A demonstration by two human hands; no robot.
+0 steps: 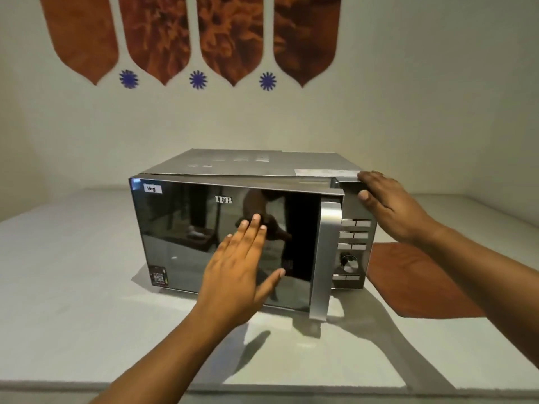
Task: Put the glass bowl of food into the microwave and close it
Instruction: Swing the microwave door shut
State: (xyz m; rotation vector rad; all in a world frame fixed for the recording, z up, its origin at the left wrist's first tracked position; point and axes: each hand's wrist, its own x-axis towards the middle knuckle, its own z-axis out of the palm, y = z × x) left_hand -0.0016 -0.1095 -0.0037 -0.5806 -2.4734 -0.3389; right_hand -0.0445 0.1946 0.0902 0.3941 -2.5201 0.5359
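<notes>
A silver microwave (248,167) with a dark mirrored door (180,228) stands on the white counter (73,287). The door is slightly ajar, its handle side (325,258) standing a little out from the body. My left hand (242,266) lies flat against the door glass, fingers spread. My right hand (388,205) rests on the microwave's top right corner, above the control panel (353,252), with the thumb on the front face. The glass bowl is not visible; the dark glass hides the inside.
An orange-brown mat (408,284) lies on the counter to the right of the microwave. The wall behind carries orange shapes and blue flower marks (198,79). The counter's front edge (262,389) runs close below my arms.
</notes>
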